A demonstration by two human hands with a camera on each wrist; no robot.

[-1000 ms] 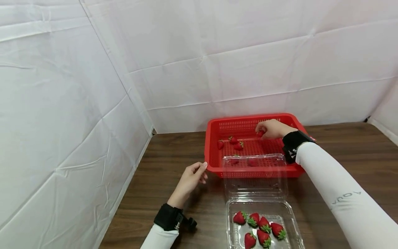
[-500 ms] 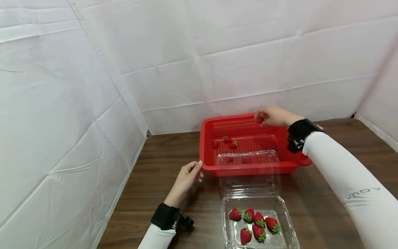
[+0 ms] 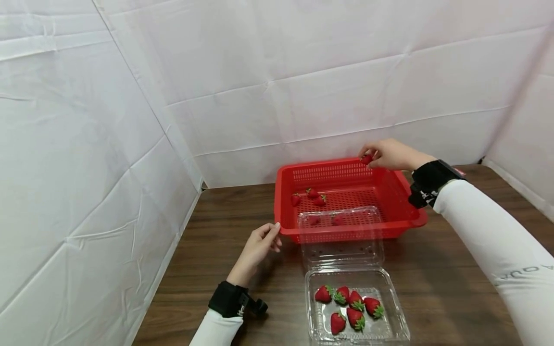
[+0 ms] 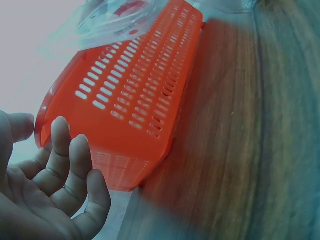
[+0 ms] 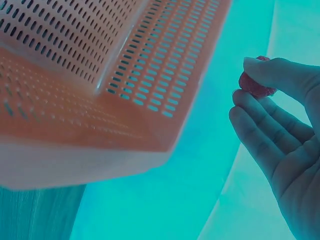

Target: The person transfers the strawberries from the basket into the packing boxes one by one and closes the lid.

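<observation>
Pinching a small red strawberry (image 3: 367,159) in right hand (image 3: 391,154) above the red perforated plastic basket's (image 3: 346,235) far rim, left hand (image 3: 258,245) relaxed, fingers loose beside its near-left corner, dark wooden counter (image 3: 225,230) beneath.

Staged recording booth, not a home: creased white sheeting (image 3: 303,72) is hanging as walls, closing in a bare wood-grain worktop (image 3: 225,230).

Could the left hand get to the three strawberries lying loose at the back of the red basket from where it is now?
Probably yes. The left hand is open beside the red basket, at its near left corner. The basket is open-topped, and the three strawberries lie uncovered toward that side. The clear lid stands further right.
</observation>
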